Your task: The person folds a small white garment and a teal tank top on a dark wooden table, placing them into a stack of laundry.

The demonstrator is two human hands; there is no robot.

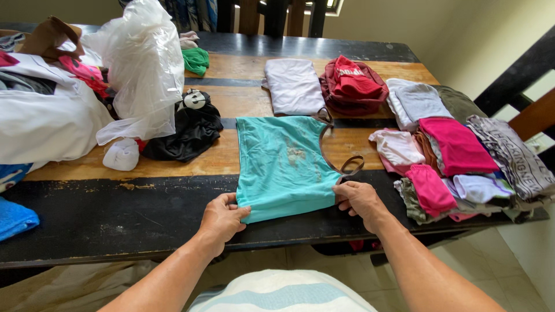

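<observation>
Both hands (pixel 292 209) on teal top's (pixel 283 164) near hem, length running away, straps rightward.

The teal top (pixel 283 164) lies flat on the table (pixel 115 214), folded lengthwise into a tall, narrow panel. Its near edge sits on the dark strip at the table's front, and its far edge reaches the dark band across the middle of the wooden boards. The cloth is a smooth, bright turquoise with a faint pale pattern near the centre. Thin brown straps (pixel 347 164) curl out from its right side, one looping near the top corner and another lower down. The near left corner is pinched by the left hand (pixel 222 219), and the near right corner by the right hand (pixel 358 199).
</observation>
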